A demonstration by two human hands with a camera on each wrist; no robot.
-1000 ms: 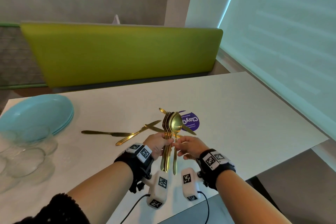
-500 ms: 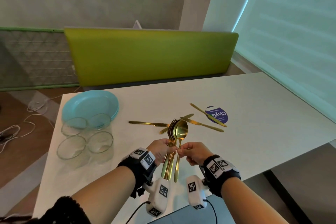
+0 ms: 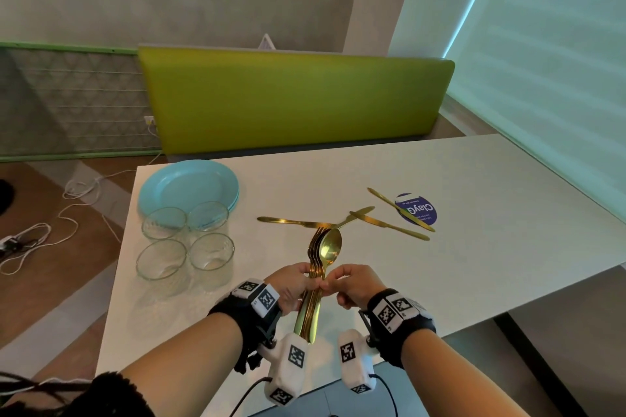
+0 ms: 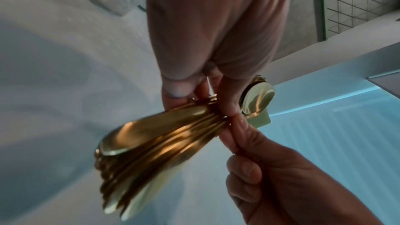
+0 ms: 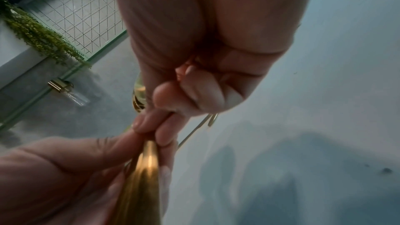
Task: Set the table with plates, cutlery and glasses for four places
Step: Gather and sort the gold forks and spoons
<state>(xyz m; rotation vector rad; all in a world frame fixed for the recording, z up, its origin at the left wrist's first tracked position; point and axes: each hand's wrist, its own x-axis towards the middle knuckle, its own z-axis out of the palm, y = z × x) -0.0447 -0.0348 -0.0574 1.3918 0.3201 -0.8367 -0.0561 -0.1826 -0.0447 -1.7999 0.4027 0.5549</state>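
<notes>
White and long, the table [image 3: 474, 213] runs away from the person toward a lime-green bench back [image 3: 294, 101] under a grey wall. Above its near edge the left hand [image 3: 291, 284] is wrapped around a bundle of gold forks and spoons [image 3: 321, 257], the handles pointing down toward the wrist and the heads up, one spoon bowl facing the head camera. The right hand [image 3: 352, 284] meets it from the other side, thumb and forefinger pinching the handle of one piece in the bundle; which piece cannot be told. The left wrist view shows the handles fanned out below the fist [image 4: 164, 143]. Four gold knives [image 3: 342, 223] lie loose on the table beyond the hands, two of them crossing, the farthest one lying over a round purple sticker [image 3: 420, 210]. At the far left corner sits a stack of light blue plates [image 3: 186, 183], with four clear glasses [image 3: 184, 244] grouped just in front, the back pair overlapping the plates' rim.
</notes>
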